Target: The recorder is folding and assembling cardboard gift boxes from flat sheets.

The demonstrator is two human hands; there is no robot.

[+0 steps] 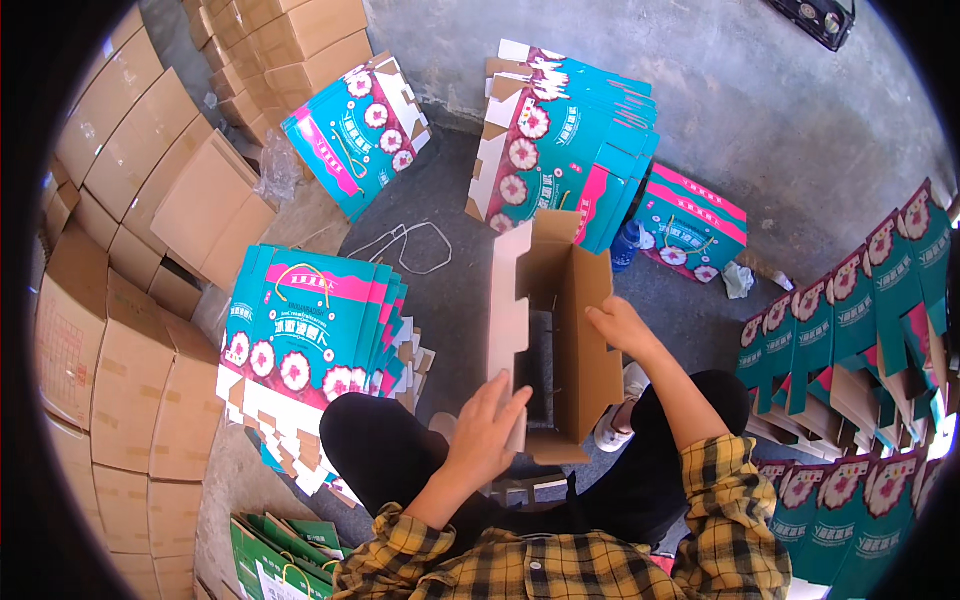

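A partly folded carton (585, 360) stands between my knees, its open mouth facing up. Brown board lines its inside, and a white notched flap (508, 300) runs along its left side. My left hand (484, 430) holds the near end of that flap, with the thumb apart from the fingers. On the opposite wall, my right hand (622, 326) grips the upper edge, fingers bent over it. The carton's printed outside is hidden from this view.
Flat teal-and-pink cartons (310, 320) lean in a stack at left; another stack (560, 150) rests against the wall. A finished carton (690, 225) and blue bottle (625, 246) stand nearby. Rows of teal cartons (835, 330) line the right. Brown boxes (115, 360) pile up at left.
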